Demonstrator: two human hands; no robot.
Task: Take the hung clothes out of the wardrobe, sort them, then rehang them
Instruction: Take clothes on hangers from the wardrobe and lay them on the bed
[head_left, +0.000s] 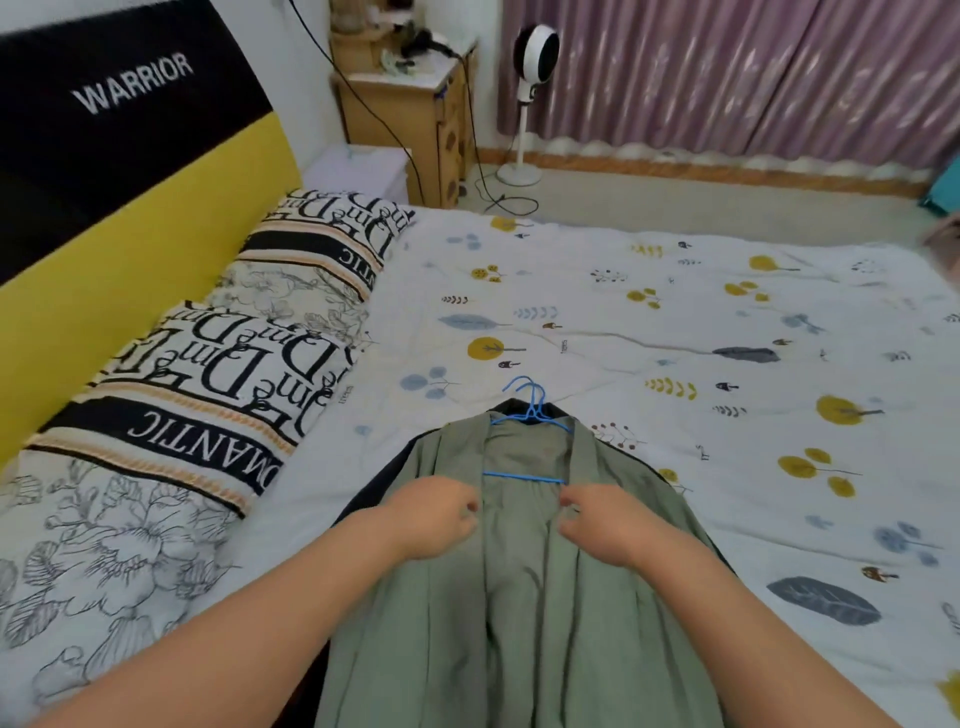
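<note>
Head view: green garment (519, 597) lengthwise, hanger hooks (527, 397) pointing away.

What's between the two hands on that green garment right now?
In the head view, between the left hand and right hand lies the green garment's open front, showing its inner lining; the blue hanger's bar crosses just above.

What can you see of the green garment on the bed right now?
The green garment is a sage, thin-looking woven robe or cardigan, lying face up on the bed sheet, front open, on a blue hanger. A dark garment lies under it, edges showing. The left hand and right hand each grip a front edge near the chest. Its lower part runs out of view.
</note>
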